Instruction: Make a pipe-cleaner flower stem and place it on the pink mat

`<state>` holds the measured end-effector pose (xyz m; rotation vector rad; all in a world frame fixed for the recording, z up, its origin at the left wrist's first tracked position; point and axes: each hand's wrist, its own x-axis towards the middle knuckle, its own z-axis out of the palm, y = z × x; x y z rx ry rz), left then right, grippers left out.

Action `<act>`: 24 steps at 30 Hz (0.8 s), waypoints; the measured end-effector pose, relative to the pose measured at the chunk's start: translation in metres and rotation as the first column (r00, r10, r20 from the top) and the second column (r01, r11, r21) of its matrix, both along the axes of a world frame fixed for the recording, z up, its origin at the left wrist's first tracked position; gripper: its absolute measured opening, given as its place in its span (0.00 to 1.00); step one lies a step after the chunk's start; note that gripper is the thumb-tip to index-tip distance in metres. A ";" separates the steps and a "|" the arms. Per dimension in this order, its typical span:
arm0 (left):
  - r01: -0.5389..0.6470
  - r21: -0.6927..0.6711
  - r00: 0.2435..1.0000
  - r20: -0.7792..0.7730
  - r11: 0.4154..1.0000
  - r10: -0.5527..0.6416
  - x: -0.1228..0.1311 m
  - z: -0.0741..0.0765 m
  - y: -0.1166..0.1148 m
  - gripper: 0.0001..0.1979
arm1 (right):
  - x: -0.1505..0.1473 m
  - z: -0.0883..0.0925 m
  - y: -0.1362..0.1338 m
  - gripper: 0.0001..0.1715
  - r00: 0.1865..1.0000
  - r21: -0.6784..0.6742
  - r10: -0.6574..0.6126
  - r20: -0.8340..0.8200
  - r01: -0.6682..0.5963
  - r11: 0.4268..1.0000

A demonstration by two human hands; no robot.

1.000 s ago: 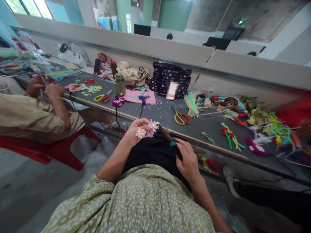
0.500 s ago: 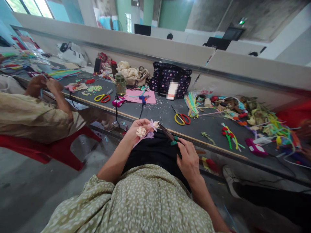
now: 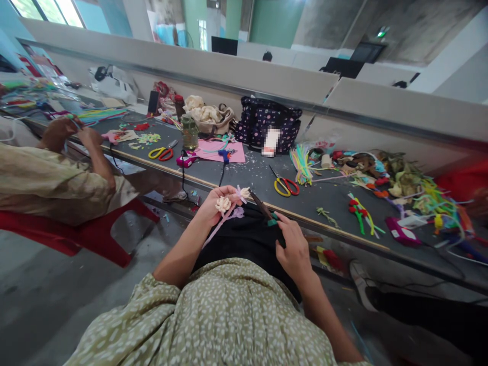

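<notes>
My left hand [image 3: 213,208] is closed around small craft flowers [image 3: 223,204], one cream and one pale pink, whose lilac stem trails down past my wrist. My right hand [image 3: 293,249] grips a pair of dark-bladed scissors with green handles [image 3: 267,212]. The blades point up and left toward the pink flower and nearly touch it. Both hands hover over my lap, in front of the near edge of the grey table [image 3: 259,180].
Yellow-and-red scissors [image 3: 285,186], a second pair [image 3: 162,152], glue guns [image 3: 185,160], a pink sheet [image 3: 221,151], a dotted dark bag [image 3: 267,126] and piles of coloured pipe cleaners [image 3: 419,193] cover the table. Another person's hands [image 3: 72,133] work at the left, above a red chair [image 3: 84,236].
The lilac stem now hangs lower from my left hand. My hands have drifted slightly. The person at the left has shifted their hands a little.
</notes>
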<state>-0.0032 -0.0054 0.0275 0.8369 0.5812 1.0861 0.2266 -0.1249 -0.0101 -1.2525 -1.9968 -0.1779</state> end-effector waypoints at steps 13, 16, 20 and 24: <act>-0.203 0.330 0.959 -0.125 0.922 0.255 -0.002 -0.004 -0.002 0.13 | -0.003 0.003 -0.014 0.10 0.633 -0.374 -0.019 -0.774 -0.433 0.820; -0.309 0.531 0.863 -0.193 0.789 0.467 -0.004 -0.002 -0.005 0.08 | -0.008 0.002 -0.016 0.12 0.693 -0.377 -0.032 -0.720 -0.352 0.857; -0.316 0.672 0.793 -0.199 0.669 0.575 -0.008 0.003 -0.008 0.05 | -0.011 -0.006 -0.015 0.21 0.821 -0.319 -0.026 -0.570 -0.192 0.928; -0.288 0.726 0.772 -0.209 0.624 0.600 -0.009 0.010 -0.012 0.03 | -0.011 -0.008 -0.015 0.28 0.920 -0.219 -0.008 -0.392 -0.085 0.972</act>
